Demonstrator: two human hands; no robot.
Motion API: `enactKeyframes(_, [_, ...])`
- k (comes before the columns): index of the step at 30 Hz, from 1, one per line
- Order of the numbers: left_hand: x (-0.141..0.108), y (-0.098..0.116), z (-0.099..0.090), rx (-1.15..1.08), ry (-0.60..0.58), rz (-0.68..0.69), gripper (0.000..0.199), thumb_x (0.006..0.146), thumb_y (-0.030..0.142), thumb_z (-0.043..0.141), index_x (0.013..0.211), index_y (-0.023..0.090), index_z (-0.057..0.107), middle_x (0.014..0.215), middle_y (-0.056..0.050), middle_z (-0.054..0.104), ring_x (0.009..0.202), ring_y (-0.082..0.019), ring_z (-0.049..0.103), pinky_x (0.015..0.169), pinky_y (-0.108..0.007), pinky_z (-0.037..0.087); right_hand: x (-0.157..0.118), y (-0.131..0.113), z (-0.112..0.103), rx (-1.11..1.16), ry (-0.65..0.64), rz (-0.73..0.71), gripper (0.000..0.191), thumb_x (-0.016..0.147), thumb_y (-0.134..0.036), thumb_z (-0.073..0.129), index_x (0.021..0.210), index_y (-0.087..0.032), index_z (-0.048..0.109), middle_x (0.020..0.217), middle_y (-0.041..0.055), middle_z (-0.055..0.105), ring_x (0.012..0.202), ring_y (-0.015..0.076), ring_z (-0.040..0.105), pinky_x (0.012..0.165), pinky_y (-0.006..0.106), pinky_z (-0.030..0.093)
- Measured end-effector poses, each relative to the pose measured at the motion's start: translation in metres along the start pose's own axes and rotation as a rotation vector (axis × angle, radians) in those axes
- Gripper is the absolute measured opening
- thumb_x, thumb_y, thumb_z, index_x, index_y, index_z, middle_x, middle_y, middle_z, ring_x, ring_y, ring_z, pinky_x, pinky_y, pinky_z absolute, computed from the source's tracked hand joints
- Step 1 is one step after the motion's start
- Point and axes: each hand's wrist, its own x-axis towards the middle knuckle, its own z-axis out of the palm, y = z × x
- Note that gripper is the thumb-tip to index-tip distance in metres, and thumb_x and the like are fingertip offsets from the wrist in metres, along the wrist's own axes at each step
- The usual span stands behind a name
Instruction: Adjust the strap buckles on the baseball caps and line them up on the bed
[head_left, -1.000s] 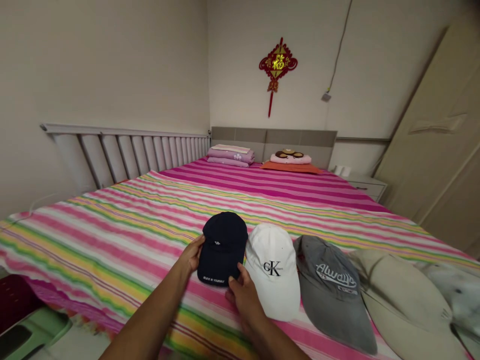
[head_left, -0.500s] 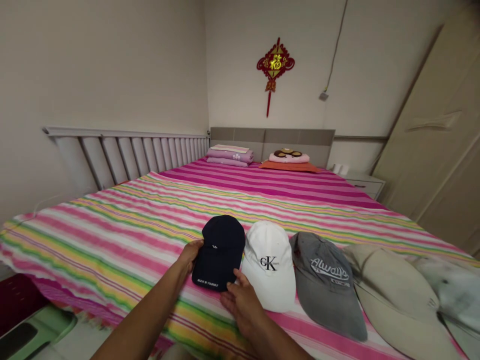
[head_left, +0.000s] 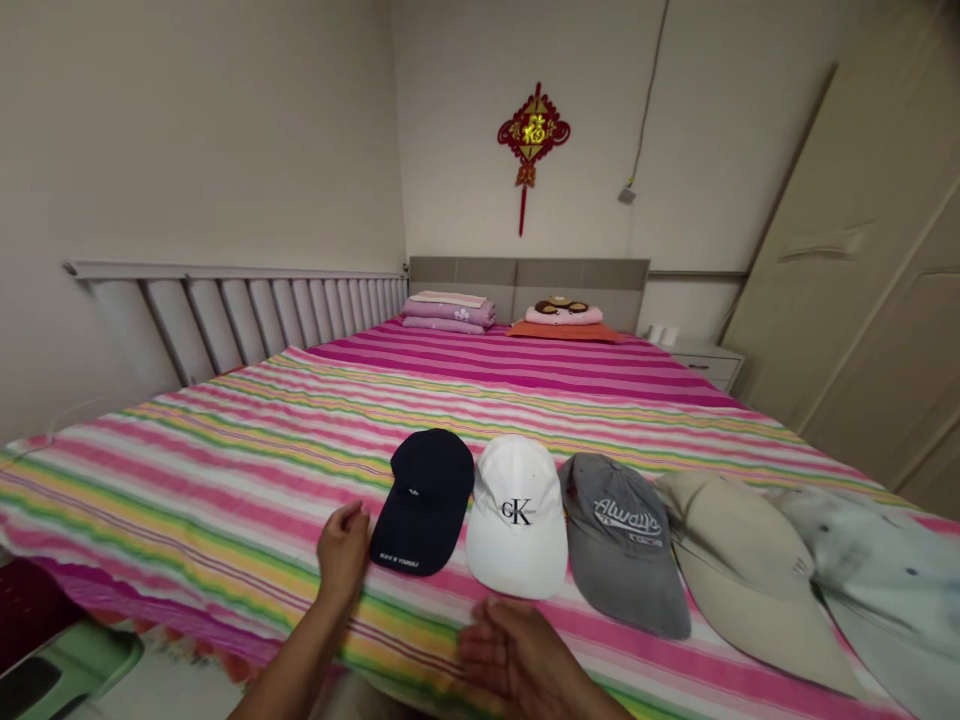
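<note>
Insp. note, bedroom, single head-cam view. L hand (head_left: 343, 550): part open, fingers (head_left: 352, 520) loosely curled, nothing held, just beside near-L edge of navy baseball cap (head_left: 424, 495), contact not confirmed. R hand (head_left: 517, 650): open, fingers relaxed, nothing held, lying low over striped bedsheet (head_left: 247, 470) just short of brim of white cap (head_left: 516, 520); no contact seen. Five caps lie flat in one row across near edge of bed, crowns toward far side, brims toward near side, L to R: navy cap w/ small white lettering on brim; white cap w/ black CK logo; grey cap (head_left: 619, 540) w/ white "Always" embroidery; beige cap (head_left: 739, 570); pale mottled cap (head_left: 877, 590), partly cut off at R of frame. Navy, white, grey caps sit side by side, edges touching or nearly so; beige overlaps pale cap at brim area, exact contact unclear. Far end of bed: folded lilac bedding (head_left: 448, 313) at L, pink pillow (head_left: 562, 315) on orange cushion (head_left: 562, 331) at R, both against grey headboard (head_left: 525, 280). Red knot ornament (head_left: 532, 135) on far wall. White slatted panel (head_left: 225, 320) along L wall.
</note>
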Motion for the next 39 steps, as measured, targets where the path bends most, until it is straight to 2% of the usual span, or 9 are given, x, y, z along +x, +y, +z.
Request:
enactKeyframes(2, [-0.025, -0.008, -0.009, 0.033, 0.082, 0.055, 0.012, 0.068, 0.013, 0.061, 0.078, 0.018, 0.056, 0.05, 0.007, 0.058, 0.041, -0.006, 0.051, 0.041, -0.012, 0.039, -0.01, -0.001, -0.02, 0.03, 0.048, -0.023, 0.022, 0.072, -0.034, 0.061, 0.077, -0.014, 0.051, 0.065, 0.0099, 0.066, 0.061, 0.0208, 0.065, 0.063, 0.034, 0.051])
enactKeyframes(3, [-0.038, -0.013, -0.012, 0.041, 0.088, 0.001, 0.005, 0.071, 0.014, 0.059, 0.072, 0.016, 0.054, 0.049, 0.005, 0.058, 0.039, -0.007, 0.051, 0.039, -0.014, 0.04, -0.013, -0.002, -0.028, 0.05, 0.104, -0.049, 0.022, 0.073, -0.034, 0.061, 0.076, -0.014, 0.051, 0.064, 0.0097, 0.067, 0.06, 0.0199, 0.065, 0.06, 0.032, 0.051])
enactKeyframes(6, [-0.067, -0.026, -0.013, 0.032, 0.066, -0.261, 0.004, 0.076, 0.014, 0.054, 0.073, 0.013, 0.054, 0.05, -0.003, 0.062, 0.042, -0.011, 0.057, 0.041, -0.019, 0.046, -0.014, -0.01, -0.04, 0.144, 0.302, -0.106, 0.023, 0.076, -0.034, 0.06, 0.074, -0.013, 0.052, 0.063, 0.0102, 0.067, 0.055, 0.0176, 0.064, 0.051, 0.026, 0.049])
enactKeyframes(9, [-0.079, -0.031, -0.007, -0.011, 0.075, -0.339, 0.003, 0.079, 0.014, 0.052, 0.078, 0.012, 0.055, 0.056, -0.006, 0.066, 0.048, -0.012, 0.062, 0.046, -0.02, 0.05, -0.007, -0.018, -0.037, 0.228, 0.38, -0.123, 0.019, 0.08, -0.029, 0.056, 0.074, -0.012, 0.052, 0.062, 0.0099, 0.068, 0.053, 0.0153, 0.064, 0.047, 0.023, 0.048])
enactKeyframes(14, [-0.072, -0.029, 0.009, -0.027, 0.028, -0.362, 0.012, 0.08, 0.016, 0.052, 0.07, 0.01, 0.054, 0.051, -0.005, 0.064, 0.04, -0.01, 0.058, 0.037, -0.016, 0.047, 0.005, -0.023, -0.029, 0.306, 0.436, -0.174, 0.011, 0.083, -0.022, 0.051, 0.075, -0.015, 0.049, 0.057, 0.0046, 0.066, 0.048, 0.0116, 0.062, 0.047, 0.02, 0.047])
enactKeyframes(18, [-0.065, -0.03, 0.014, 0.021, -0.006, -0.328, 0.014, 0.08, 0.016, 0.052, 0.067, 0.01, 0.053, 0.048, -0.004, 0.063, 0.037, -0.011, 0.057, 0.034, -0.017, 0.045, 0.007, -0.025, -0.028, 0.349, 0.454, -0.173, 0.008, 0.084, -0.017, 0.048, 0.076, -0.014, 0.049, 0.053, 0.0058, 0.065, 0.046, 0.0124, 0.061, 0.045, 0.019, 0.045])
enactKeyframes(25, [-0.066, -0.036, 0.013, 0.043, -0.03, -0.244, 0.017, 0.081, 0.014, 0.048, 0.065, 0.013, 0.049, 0.045, 0.0, 0.059, 0.036, -0.01, 0.056, 0.036, -0.017, 0.045, 0.004, -0.026, -0.028, 0.4, 0.439, -0.163, 0.006, 0.084, -0.013, 0.046, 0.084, -0.01, 0.052, 0.054, 0.0069, 0.066, 0.045, 0.0125, 0.061, 0.043, 0.018, 0.045])
enactKeyframes(31, [-0.066, -0.04, 0.011, 0.041, -0.047, -0.219, 0.014, 0.078, 0.016, 0.054, 0.065, 0.014, 0.048, 0.046, 0.0, 0.059, 0.037, -0.011, 0.057, 0.038, -0.017, 0.045, 0.001, -0.027, -0.031, 0.412, 0.405, -0.139, 0.01, 0.085, -0.011, 0.045, 0.085, -0.006, 0.053, 0.053, 0.0066, 0.066, 0.04, 0.0097, 0.059, 0.038, 0.015, 0.044])
enactKeyframes(39, [-0.068, -0.042, 0.008, 0.038, -0.072, -0.196, 0.015, 0.08, 0.014, 0.05, 0.065, 0.013, 0.049, 0.046, 0.0, 0.059, 0.038, -0.009, 0.055, 0.039, -0.017, 0.045, 0.0, -0.025, -0.033, 0.407, 0.391, -0.126, 0.011, 0.085, -0.012, 0.045, 0.086, -0.005, 0.054, 0.052, 0.0063, 0.066, 0.04, 0.0097, 0.059, 0.036, 0.015, 0.043])
